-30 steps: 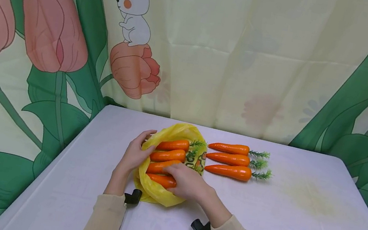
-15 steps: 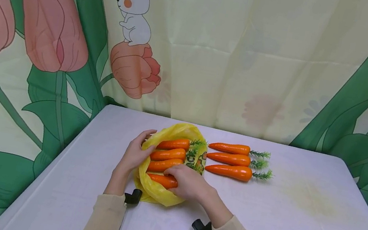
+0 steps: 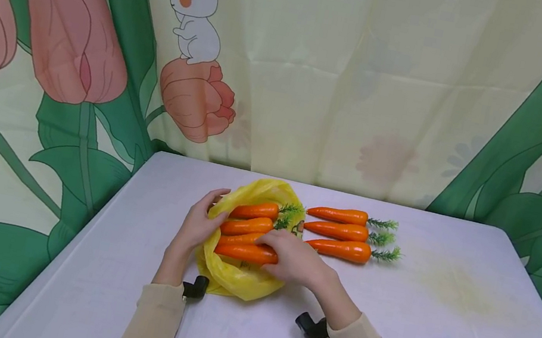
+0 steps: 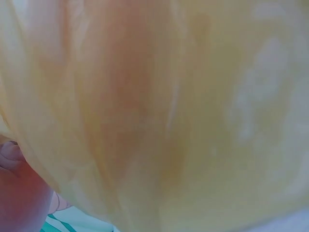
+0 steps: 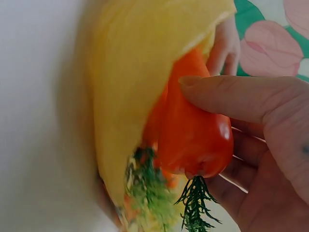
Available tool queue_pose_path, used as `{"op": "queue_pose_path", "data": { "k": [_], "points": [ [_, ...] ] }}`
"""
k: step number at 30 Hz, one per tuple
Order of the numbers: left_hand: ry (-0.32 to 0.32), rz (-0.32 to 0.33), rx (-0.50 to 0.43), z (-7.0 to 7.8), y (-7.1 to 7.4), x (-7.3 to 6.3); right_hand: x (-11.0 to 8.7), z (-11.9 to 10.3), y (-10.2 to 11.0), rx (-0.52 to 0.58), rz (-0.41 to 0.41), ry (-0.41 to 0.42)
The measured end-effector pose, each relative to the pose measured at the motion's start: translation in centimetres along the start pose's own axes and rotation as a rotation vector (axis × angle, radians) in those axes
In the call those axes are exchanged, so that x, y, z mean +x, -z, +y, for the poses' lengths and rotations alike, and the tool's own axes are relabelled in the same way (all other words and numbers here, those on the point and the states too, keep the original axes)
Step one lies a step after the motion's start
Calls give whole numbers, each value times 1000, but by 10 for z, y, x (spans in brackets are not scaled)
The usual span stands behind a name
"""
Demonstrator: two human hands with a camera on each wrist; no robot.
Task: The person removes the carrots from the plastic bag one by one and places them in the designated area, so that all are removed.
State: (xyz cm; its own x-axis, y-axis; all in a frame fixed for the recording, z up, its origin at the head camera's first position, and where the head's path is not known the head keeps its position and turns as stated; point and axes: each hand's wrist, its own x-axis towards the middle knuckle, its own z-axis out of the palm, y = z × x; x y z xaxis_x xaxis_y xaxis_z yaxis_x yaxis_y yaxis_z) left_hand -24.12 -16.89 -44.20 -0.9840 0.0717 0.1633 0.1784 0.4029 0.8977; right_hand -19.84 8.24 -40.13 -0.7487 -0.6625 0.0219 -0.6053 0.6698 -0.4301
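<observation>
A yellow plastic bag point(image 3: 239, 287) lies with its mouth spread and several carrots with green tops inside. My left hand point(image 3: 195, 225) holds the bag's left rim between thumb and fingers. In the left wrist view the bag point(image 4: 217, 121) fills nearly everything, with part of the hand point(image 4: 21, 193) at the lower left. My right hand point(image 3: 296, 258) grips the thick end of a carrot point(image 3: 240, 251) over the bag's opening. Thumb and fingers lie around that carrot point(image 5: 195, 130) in the right wrist view, its green sprig hanging free. Another carrot point(image 3: 247, 226) lies behind it in the bag.
To the right of the bag, three carrots point(image 3: 339, 230) lie in a row, tips pointing left. A white cloth covers the table point(image 3: 440, 320). Behind it hangs a printed curtain point(image 3: 398, 95) with tulips and a rabbit.
The front carrot in the bag has been raised and shifted slightly right and away by my right hand. It now overlaps the carrot behind. My left hand has stayed at the bag's rim.
</observation>
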Motion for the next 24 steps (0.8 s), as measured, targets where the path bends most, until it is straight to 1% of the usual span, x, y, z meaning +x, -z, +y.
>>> {"op": "queue_pose_path", "data": {
  "k": [4,10,18,20,24],
  "points": [
    [-3,0,-9,0,0,0,-8,5,8,8,33,-20],
    [12,-1,-9,1,-1,0,-23,18,20,6,89,-62],
    [17,2,-7,-1,-3,0,-46,45,36,-4,204,-38],
    [20,-1,-2,-1,-3,0,-53,52,40,1,223,-45],
    [17,-3,-1,-2,-3,1,-65,64,47,-13,243,-94]
  ]
}}
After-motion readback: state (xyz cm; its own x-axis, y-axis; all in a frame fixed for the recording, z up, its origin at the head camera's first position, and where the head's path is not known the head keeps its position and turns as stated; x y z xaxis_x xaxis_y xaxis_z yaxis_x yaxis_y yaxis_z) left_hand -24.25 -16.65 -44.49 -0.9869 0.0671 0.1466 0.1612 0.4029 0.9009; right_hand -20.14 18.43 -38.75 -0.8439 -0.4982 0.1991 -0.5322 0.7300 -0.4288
